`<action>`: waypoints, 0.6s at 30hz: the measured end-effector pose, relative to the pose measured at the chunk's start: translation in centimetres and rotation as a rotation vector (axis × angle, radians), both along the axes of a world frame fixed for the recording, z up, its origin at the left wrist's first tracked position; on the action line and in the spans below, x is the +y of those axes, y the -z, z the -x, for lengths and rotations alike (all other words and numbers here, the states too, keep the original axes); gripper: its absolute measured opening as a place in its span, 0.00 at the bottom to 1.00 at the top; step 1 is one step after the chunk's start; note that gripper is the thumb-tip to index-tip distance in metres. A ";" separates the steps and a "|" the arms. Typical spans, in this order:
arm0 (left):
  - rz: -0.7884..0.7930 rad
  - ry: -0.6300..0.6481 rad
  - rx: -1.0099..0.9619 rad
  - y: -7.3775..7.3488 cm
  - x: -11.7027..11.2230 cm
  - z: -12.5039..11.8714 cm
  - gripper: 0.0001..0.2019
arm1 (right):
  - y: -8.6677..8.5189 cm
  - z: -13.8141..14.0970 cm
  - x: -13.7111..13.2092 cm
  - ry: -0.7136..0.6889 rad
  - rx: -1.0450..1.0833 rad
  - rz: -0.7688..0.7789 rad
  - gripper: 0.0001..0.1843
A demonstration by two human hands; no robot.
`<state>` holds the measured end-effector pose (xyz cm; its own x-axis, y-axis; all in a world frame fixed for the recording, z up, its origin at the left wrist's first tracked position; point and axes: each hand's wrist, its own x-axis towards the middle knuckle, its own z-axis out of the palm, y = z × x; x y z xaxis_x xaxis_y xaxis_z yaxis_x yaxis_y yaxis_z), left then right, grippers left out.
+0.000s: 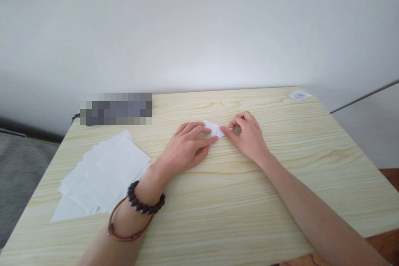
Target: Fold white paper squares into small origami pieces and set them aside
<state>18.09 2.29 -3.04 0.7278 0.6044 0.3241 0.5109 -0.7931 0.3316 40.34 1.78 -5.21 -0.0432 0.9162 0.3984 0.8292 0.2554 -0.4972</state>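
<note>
A small piece of white folded paper [212,126] lies at the middle of the table, with pointed corners and a crease line across it. My left hand [188,146] holds its left side down, index and middle fingers on the paper and the thumb partly hidden beneath. At the paper's right end, my right hand [249,137] pinches the tip between thumb and curled fingers. Some of the paper is covered by my fingertips. Dark beads and a brown cord circle my left wrist.
Several white paper sheets [112,170] lie fanned out at the left of the wood-grain table [218,212]. A blurred dark object [116,110] sits at the back left. A small folded white paper piece [299,95] rests at the far right corner. Behind is a white wall [199,29].
</note>
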 end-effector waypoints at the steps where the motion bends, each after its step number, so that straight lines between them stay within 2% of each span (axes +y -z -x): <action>1: 0.000 -0.003 0.001 0.0 0.0 0.0 0.17 | 0.0 0.0 0.0 0.000 -0.004 -0.003 0.13; 10: -0.013 -0.007 0.035 0.0 0.0 -0.1 0.18 | 0.2 0.0 0.1 0.002 -0.029 0.000 0.14; 18: -0.024 -0.031 0.048 -0.1 -0.1 -0.2 0.16 | -0.6 -0.5 0.0 -0.083 0.070 0.056 0.10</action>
